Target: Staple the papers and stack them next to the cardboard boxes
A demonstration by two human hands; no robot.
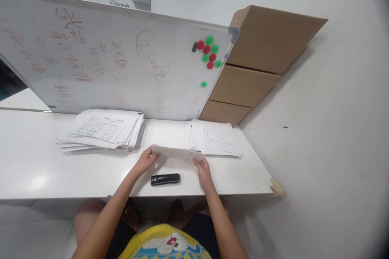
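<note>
Between my two hands a sheaf of paper (176, 153) is held up off the white table, seen nearly edge-on. My left hand (147, 158) pinches its left end, thumb on the near side. Its right end is gripped by my right hand (201, 168) in the same way. How many sheets there are I cannot tell. Just below the paper, a black stapler (165, 179) lies on the table, touched by neither hand.
A messy paper stack (103, 129) lies at the left back, and a flatter stack (217, 139) at the right back. Behind them leans a whiteboard (121, 56) with red writing and round magnets. Cardboard boxes (246, 85) stand behind its right edge. The table's front edge (243, 194) is close to me.
</note>
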